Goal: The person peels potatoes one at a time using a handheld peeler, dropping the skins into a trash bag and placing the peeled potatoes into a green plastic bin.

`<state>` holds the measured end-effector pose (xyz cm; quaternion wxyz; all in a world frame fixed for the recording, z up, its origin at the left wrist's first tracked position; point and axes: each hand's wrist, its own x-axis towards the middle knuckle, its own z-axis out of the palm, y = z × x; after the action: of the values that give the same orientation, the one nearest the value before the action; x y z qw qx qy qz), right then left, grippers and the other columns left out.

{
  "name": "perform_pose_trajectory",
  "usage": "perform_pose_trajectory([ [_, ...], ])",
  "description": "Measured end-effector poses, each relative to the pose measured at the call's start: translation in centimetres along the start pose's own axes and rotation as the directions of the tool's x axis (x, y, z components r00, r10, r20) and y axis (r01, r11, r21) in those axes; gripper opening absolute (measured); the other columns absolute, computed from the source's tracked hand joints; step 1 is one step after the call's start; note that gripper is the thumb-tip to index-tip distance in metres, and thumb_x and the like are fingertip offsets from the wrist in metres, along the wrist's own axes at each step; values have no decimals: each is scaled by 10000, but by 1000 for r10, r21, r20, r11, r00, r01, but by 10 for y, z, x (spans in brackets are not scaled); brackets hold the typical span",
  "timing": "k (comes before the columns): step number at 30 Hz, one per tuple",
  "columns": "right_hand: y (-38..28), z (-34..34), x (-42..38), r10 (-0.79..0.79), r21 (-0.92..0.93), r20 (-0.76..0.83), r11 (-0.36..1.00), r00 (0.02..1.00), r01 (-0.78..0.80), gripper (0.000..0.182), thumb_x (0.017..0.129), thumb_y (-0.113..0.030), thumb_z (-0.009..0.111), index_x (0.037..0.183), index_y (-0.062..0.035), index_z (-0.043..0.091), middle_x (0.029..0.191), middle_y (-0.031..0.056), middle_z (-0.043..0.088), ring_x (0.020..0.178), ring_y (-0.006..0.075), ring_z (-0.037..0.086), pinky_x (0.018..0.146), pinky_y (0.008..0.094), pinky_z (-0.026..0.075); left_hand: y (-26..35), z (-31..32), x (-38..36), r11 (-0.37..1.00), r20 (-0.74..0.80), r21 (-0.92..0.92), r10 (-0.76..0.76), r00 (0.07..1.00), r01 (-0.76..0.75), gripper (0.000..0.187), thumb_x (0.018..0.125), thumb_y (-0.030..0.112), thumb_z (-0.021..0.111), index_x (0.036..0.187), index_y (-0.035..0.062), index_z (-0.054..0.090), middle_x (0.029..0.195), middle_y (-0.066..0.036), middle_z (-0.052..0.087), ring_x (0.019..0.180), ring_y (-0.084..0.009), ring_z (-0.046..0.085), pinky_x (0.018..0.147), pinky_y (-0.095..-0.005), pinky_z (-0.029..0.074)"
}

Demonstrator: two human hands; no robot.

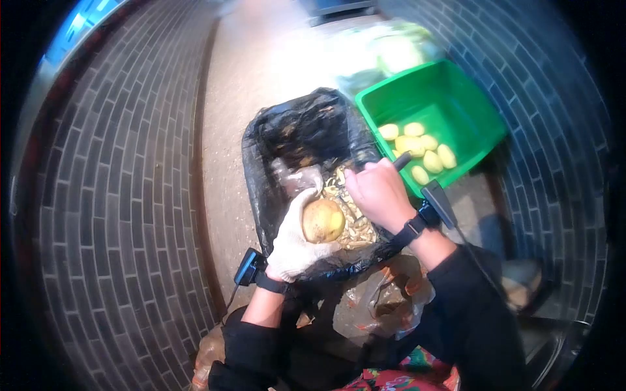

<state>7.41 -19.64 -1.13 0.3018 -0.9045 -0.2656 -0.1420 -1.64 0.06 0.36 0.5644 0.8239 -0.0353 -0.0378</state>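
Note:
My left hand (287, 242), in a white glove, is closed around a potato (322, 221). The potato is mostly brown-skinned, with a bare yellow patch on its right side. Close by on the right, my bare right hand (380, 194) is closed round a dark-handled tool (402, 161). The handle's end sticks out beyond the fist; the working end is hidden or too blurred to make out. Beneath both hands stands a bin lined with a black plastic bag (255, 166), with a heap of potato peelings (357, 233) inside.
A green tub (466, 107) with several peeled potatoes (411, 144) stands to the right of the bin. Leafy greens or clear bags (398, 52) lie behind it, blurred. Brick walls (130, 195) rise on both sides. A plastic bag (355, 313) lies near my lap.

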Motion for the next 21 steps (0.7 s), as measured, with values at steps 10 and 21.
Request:
perform_pose_trajectory([
  [10, 6, 1, -2, -132, -76, -6, 988, 991, 131, 472, 956, -238, 542, 511, -91, 599, 537, 91, 578, 620, 281, 575, 686, 427, 409, 13, 3, -2, 990, 116, 80, 106, 988, -115, 1069, 550, 142, 900, 1470, 6, 373, 1373, -146, 517, 1281, -255, 507, 1115, -381, 391],
  [21, -23, -10, -6, -109, 68, 4, 992, 994, 108, 441, 935, -193, 552, 509, -82, 585, 556, 85, 602, 631, 278, 573, 689, 420, 408, 18, 8, -1, 981, 83, 169, 87, 993, -100, 1012, 577, 153, 857, 1463, 16, 386, 1349, -156, 521, 1265, -264, 510, 1095, -379, 404],
])
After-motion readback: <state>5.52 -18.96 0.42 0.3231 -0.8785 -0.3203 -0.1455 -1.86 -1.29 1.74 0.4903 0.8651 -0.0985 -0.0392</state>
